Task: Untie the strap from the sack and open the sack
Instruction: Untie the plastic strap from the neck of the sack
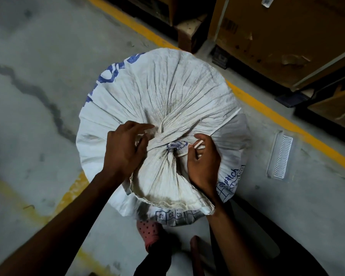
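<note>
A full white woven sack (167, 92) with blue print stands upright on the floor below me. Its top is gathered into a twisted neck (168, 143) near the middle, and the loose mouth fans out toward me. A thin pale strap (198, 144) runs around the neck, with one end stretching off to the sack's right edge. My left hand (126, 150) rests on the left side of the neck, fingers curled on the cloth. My right hand (204, 160) is on the right side and pinches the strap between thumb and fingers.
Grey concrete floor with yellow painted lines (287, 120). Cardboard boxes (287, 36) and a wooden pallet block (189, 34) stand at the back right. A clear plastic tray (280, 157) lies on the floor right of the sack. My feet show below the sack.
</note>
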`<action>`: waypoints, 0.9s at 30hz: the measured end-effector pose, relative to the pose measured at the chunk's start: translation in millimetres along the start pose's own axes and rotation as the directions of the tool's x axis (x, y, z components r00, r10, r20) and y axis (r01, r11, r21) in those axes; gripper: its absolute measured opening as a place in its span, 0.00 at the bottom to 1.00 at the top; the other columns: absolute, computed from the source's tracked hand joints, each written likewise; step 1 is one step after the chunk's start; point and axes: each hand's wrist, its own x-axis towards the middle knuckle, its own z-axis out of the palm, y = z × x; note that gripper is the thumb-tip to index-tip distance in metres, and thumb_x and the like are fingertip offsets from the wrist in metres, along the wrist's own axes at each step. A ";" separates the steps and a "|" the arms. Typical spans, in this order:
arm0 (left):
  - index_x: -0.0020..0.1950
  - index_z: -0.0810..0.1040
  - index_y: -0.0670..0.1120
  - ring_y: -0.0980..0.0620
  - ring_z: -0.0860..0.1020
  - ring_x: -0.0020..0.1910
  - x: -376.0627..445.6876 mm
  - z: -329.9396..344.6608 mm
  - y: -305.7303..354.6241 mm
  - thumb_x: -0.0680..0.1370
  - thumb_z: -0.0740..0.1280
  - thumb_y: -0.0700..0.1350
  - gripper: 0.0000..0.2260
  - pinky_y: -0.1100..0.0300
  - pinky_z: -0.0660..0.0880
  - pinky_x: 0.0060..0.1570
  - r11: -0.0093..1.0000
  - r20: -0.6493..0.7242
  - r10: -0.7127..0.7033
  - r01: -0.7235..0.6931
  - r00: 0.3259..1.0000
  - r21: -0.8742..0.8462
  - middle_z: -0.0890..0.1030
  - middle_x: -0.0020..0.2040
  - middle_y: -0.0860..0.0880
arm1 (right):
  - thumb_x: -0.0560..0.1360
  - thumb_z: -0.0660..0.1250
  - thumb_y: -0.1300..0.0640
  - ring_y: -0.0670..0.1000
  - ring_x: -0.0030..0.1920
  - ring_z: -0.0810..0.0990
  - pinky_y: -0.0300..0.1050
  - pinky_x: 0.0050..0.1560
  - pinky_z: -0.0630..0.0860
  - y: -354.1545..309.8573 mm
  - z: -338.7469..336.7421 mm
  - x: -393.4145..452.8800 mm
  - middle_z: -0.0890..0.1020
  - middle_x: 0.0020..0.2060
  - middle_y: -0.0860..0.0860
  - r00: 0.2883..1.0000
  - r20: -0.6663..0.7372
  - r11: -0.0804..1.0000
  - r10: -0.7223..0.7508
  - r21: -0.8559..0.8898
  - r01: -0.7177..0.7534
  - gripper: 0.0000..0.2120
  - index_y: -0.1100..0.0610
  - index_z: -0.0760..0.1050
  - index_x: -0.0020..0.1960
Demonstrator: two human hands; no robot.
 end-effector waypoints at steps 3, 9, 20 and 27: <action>0.63 0.80 0.61 0.48 0.81 0.56 -1.1 -2.0 -0.8 0.80 0.63 0.52 0.13 0.44 0.75 0.54 0.999 0.004 0.046 -0.046 0.999 0.028 0.81 0.52 0.55 | 0.75 0.72 0.61 0.51 0.40 0.81 0.54 0.47 0.81 -1.5 -3.8 -1.2 0.83 0.49 0.48 1.000 -0.016 0.999 -0.018 -0.030 0.018 0.12 0.53 0.77 0.58; 0.62 0.81 0.59 0.46 0.79 0.52 2.6 -14.7 -7.4 0.79 0.64 0.53 0.13 0.52 0.65 0.49 0.968 0.040 0.158 -0.162 0.987 0.189 0.81 0.51 0.54 | 0.75 0.72 0.60 0.50 0.40 0.81 0.53 0.48 0.80 -4.0 -4.2 -5.7 0.82 0.46 0.46 0.999 -0.035 0.998 -0.020 -0.058 0.018 0.13 0.53 0.78 0.59; 0.32 0.74 0.46 0.39 0.77 0.29 4.9 -35.5 -24.6 0.82 0.61 0.65 0.27 0.55 0.67 0.36 0.885 0.146 0.149 -0.198 0.978 0.421 0.75 0.26 0.48 | 0.74 0.75 0.47 0.46 0.36 0.81 0.46 0.40 0.77 1.2 -36.4 -16.1 0.80 0.32 0.44 0.998 0.055 0.973 -0.022 -0.228 0.034 0.10 0.51 0.77 0.43; 0.32 0.69 0.47 0.44 0.79 0.30 -1.4 -45.9 -22.8 0.79 0.61 0.69 0.28 0.56 0.74 0.31 0.899 0.195 0.024 -0.106 0.981 0.424 0.76 0.25 0.51 | 0.73 0.76 0.46 0.46 0.35 0.82 0.49 0.39 0.79 11.0 -43.1 -24.6 0.79 0.29 0.42 0.990 0.139 0.973 0.015 -0.229 0.017 0.12 0.51 0.76 0.42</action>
